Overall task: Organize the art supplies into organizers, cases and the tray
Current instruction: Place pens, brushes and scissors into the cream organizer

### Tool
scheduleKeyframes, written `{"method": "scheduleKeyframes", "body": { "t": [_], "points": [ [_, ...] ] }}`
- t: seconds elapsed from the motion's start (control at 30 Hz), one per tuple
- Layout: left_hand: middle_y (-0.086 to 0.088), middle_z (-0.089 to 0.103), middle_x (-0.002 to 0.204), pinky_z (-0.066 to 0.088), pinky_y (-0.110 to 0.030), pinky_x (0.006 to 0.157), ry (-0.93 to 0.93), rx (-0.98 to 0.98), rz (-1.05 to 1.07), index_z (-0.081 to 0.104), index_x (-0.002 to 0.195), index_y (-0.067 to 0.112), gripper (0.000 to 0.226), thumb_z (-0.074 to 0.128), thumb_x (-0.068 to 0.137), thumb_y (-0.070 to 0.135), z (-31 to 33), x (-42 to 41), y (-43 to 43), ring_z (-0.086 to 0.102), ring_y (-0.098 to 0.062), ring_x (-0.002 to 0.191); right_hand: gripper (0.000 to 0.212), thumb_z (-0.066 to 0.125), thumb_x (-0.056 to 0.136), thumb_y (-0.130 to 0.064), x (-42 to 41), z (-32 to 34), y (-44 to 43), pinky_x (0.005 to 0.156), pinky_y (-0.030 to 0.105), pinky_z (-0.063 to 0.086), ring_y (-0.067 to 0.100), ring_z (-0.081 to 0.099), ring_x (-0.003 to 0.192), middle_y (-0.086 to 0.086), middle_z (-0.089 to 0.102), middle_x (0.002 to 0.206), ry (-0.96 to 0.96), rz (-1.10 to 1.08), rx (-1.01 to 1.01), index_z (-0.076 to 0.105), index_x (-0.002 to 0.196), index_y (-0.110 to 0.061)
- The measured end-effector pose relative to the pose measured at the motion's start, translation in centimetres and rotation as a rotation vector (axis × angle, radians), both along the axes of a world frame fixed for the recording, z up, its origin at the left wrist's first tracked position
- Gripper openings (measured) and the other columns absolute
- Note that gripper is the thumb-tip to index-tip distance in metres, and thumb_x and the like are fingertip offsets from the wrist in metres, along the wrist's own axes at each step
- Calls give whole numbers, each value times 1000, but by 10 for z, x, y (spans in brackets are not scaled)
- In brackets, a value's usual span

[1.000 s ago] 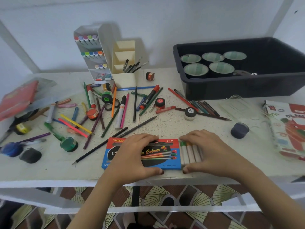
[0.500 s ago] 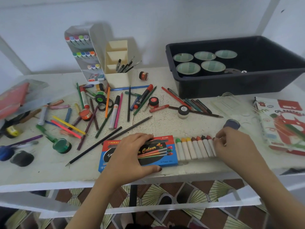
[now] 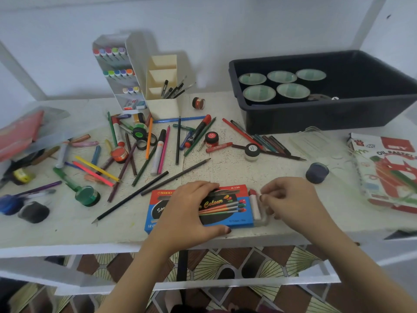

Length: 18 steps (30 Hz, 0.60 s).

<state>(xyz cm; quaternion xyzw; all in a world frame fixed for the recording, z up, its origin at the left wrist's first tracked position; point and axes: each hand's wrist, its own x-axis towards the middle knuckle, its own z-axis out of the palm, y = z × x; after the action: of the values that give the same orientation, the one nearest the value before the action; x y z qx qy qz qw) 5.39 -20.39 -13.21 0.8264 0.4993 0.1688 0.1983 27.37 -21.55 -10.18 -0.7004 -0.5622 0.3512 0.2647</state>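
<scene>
Paint box, blue and red, flat near the front edge of the table, pinned under the left hand: palm across the lid, fingers curled over the far edge, thumb hooked on the near edge. Inner tray nearly home, only its right end showing, with one red-capped tube still visible. Right hand bunched just beside that end, fingertips drawn together against the tray end or the tube; exactly which, impossible to tell through the blur.

Probable step: closing the box by sliding the tray fully in. Best done with steady downward pressure from the left hand, so the sleeve cannot skate toward the loose pencils lying just beyond it. Push from the right flat and straight along the length of the box, not angled, or the tray may jam in the sleeve. Worth checking that the red cap lies down level before the last push; a raised tube could catch on the sleeve's mouth. Light force only, thin card likely to buckle.

Plenty left afterward: pencils, markers and small paint jars scattered across the table, marker rack and cream pen holder at the back only partly filled, black bin at the right holding five tape rolls. Dark blue jar close by the right hand, easy to knock.
</scene>
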Motion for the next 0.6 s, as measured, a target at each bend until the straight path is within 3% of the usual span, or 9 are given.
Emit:
{"method": "scheduleKeyframes", "body": {
  "t": [0.3,0.43,0.5,0.6],
  "points": [
    [17,46,132,25,-19,99,1,16,-2,41,137,31,89,54,61,75,-3,5,3,34,6,115,22,52,92,-9,-9,1,-2,44,9,39,0,55,67,-9,65,84,109,73,-26,64,89,-27],
    [18,42,133,22,-18,98,24,6,-20,37,138,34,90,49,60,78,-2,6,4,30,7,114,17,52,92,-13,-1,-6,-6,55,11,41,2,57,75,-10,63,89,-72,-34,144,60,96,-27],
    [18,40,134,20,-19,98,41,14,-31,35,140,35,91,47,61,78,-2,7,5,28,8,113,12,52,93,-15,4,-8,-6,59,18,44,6,56,73,-5,62,91,-104,-88,126,57,99,-25],
    [17,41,135,20,-20,101,51,35,-32,34,140,35,89,47,63,78,-3,9,5,29,6,116,9,52,93,-16,5,-8,-4,46,21,46,8,58,62,-1,64,81,-10,-57,-33,60,92,-22]
  ]
}}
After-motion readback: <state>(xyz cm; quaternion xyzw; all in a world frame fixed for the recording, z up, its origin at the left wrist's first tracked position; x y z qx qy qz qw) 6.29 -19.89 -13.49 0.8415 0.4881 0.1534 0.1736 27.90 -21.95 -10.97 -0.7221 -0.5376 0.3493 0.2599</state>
